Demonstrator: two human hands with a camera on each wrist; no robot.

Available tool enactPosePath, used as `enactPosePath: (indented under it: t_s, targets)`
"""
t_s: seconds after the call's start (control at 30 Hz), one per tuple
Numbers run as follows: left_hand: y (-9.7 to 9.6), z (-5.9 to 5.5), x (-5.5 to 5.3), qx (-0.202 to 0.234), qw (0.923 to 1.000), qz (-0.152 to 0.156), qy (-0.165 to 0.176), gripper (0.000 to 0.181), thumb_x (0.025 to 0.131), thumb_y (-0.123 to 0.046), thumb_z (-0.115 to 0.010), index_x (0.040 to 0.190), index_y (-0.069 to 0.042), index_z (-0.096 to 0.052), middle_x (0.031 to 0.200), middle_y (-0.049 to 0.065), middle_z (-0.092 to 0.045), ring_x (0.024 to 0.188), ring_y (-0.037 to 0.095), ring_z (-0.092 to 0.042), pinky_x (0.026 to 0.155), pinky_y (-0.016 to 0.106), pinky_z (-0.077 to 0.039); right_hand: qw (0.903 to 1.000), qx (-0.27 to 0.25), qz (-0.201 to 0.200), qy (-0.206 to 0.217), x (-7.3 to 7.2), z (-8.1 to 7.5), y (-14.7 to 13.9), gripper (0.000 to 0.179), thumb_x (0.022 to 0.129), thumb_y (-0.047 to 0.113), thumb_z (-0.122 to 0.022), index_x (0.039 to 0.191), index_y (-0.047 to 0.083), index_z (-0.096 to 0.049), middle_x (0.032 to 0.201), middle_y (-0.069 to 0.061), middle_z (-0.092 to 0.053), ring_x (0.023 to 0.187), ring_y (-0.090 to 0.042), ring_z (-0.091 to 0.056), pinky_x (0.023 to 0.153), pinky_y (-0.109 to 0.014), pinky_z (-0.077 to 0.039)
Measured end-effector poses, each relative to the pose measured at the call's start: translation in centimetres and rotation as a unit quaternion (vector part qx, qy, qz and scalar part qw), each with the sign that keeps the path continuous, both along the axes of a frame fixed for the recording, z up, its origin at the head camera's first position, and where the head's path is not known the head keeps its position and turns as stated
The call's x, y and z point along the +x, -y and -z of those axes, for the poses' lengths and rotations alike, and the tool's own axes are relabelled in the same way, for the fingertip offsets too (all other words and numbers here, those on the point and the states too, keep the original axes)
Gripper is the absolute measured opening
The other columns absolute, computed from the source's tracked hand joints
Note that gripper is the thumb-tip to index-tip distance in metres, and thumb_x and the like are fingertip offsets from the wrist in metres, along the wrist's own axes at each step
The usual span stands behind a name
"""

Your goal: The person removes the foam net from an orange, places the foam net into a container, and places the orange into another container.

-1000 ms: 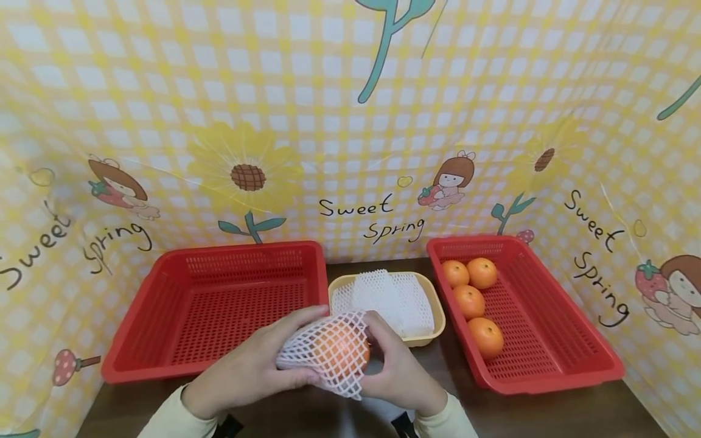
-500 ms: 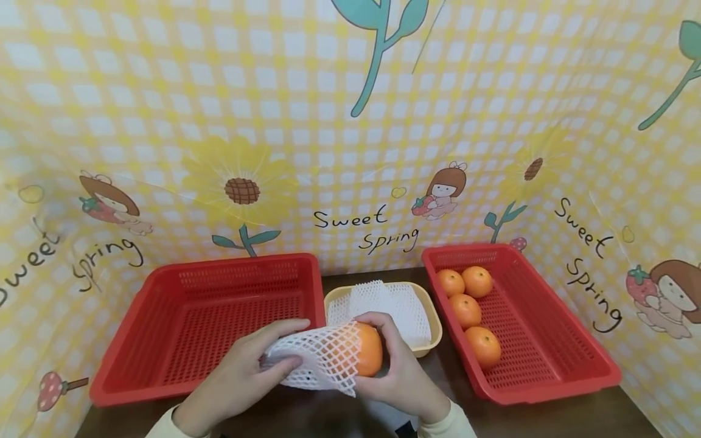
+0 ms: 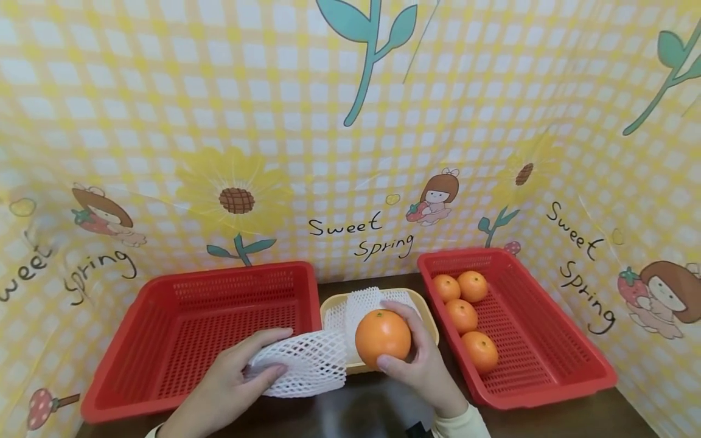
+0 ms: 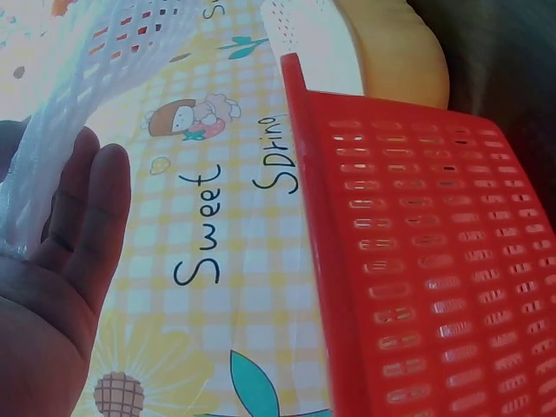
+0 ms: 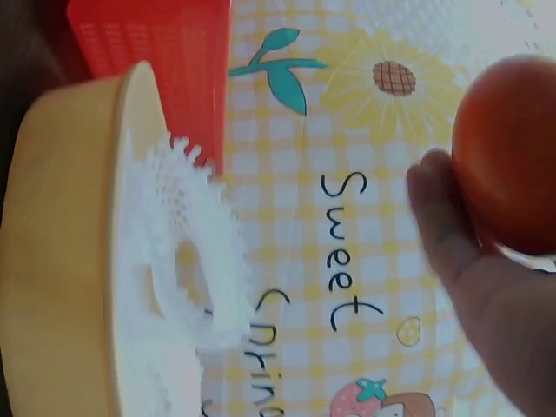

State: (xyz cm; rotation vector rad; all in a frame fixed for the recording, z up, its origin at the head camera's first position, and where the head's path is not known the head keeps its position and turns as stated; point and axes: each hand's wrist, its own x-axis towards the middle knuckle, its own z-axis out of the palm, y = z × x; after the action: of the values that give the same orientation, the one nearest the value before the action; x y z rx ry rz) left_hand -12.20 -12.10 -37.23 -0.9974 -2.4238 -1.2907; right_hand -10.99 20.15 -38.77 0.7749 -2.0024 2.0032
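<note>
In the head view my left hand (image 3: 232, 374) holds a white foam net sleeve (image 3: 312, 364) between thumb and fingers, its free end toward the right. A bare orange (image 3: 383, 338) is gripped by my right hand (image 3: 429, 365), thumb in front and fingers behind, a small gap away from the sleeve. The left wrist view has the netting (image 4: 95, 78) passing in front of the left fingers (image 4: 100, 217). At the right edge of the right wrist view, the orange (image 5: 512, 156) lies against the right fingers (image 5: 439, 208).
A cream-yellow basin (image 3: 432, 322) with more white foam nets (image 3: 361, 307) stands behind the hands. To the left is a red basket (image 3: 181, 340) with nothing visible inside. The red basket (image 3: 547, 389) on the right holds several oranges (image 3: 479, 351). A checked cloth (image 3: 350, 170) hangs behind.
The orange was inside the net sleeve; it has come out to the right in my right hand. My left hand has drawn slightly left with the sleeve. The head view has tilted up a little.
</note>
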Motion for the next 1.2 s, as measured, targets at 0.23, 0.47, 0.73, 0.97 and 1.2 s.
enactPosePath:
  t_s: [0.23,0.47,0.73,0.97,1.2]
  targets:
    - [0.0,0.1,0.1,0.009,0.9999,0.004,-0.008,0.058,0.086,-0.004,-0.079,0.137,-0.023,-0.059,0.120,-0.006,-0.067,0.097,0.008,-0.065,0.079,0.020,-0.053,0.9978,0.020,0.056,0.029,0.3,-0.2,-0.5,0.064,0.081,0.005,-0.079,0.132,0.005,-0.041,0.124,-0.017,-0.056,0.111,-0.027,-0.059,0.094,-0.034,-0.049]
    - [0.9,0.1,0.4,0.011,0.9998,-0.018,0.001,0.063,0.082,0.003,-0.080,0.136,-0.023,-0.060,0.112,-0.006,-0.067,0.088,0.007,-0.065,0.068,0.020,-0.054,0.9900,0.112,0.077,0.038,0.7,-3.0,-1.9,0.084,0.081,0.011,-0.082,0.152,0.024,-0.040,0.139,-0.007,-0.050,0.115,-0.027,-0.057,0.093,-0.038,-0.051]
    - [0.9,0.0,0.5,0.011,0.9998,-0.015,-0.007,0.068,0.078,0.007,-0.082,0.137,-0.019,-0.060,0.114,-0.004,-0.066,0.087,0.007,-0.062,0.068,0.016,-0.052,0.9708,0.176,0.159,0.037,0.8,-7.8,-6.4,0.066,0.079,0.011,-0.085,0.136,0.019,-0.053,0.124,-0.005,-0.059,0.102,-0.028,-0.060,0.081,-0.048,-0.054]
    - [0.9,-0.2,0.8,-0.019,0.9991,-0.031,0.021,0.062,0.084,-0.003,-0.082,0.137,-0.025,-0.060,0.122,-0.005,-0.065,0.091,0.005,-0.057,0.067,0.015,-0.047,0.9303,0.266,0.249,0.038,-1.1,-10.1,-11.5,0.054,0.086,0.025,-0.082,0.129,0.017,-0.051,0.111,-0.006,-0.063,0.090,-0.024,-0.061,0.075,-0.044,-0.053]
    - [1.3,0.7,1.2,-0.032,0.9984,-0.040,0.024,0.064,0.082,-0.005,-0.084,0.138,-0.027,-0.060,0.124,-0.009,-0.064,0.093,0.001,-0.056,0.072,0.009,-0.041,0.8848,0.370,0.271,0.081,-4.3,-10.6,-15.8,0.063,0.090,0.039,-0.076,0.135,0.012,-0.042,0.116,-0.015,-0.058,0.090,-0.028,-0.062,0.074,-0.043,-0.052]
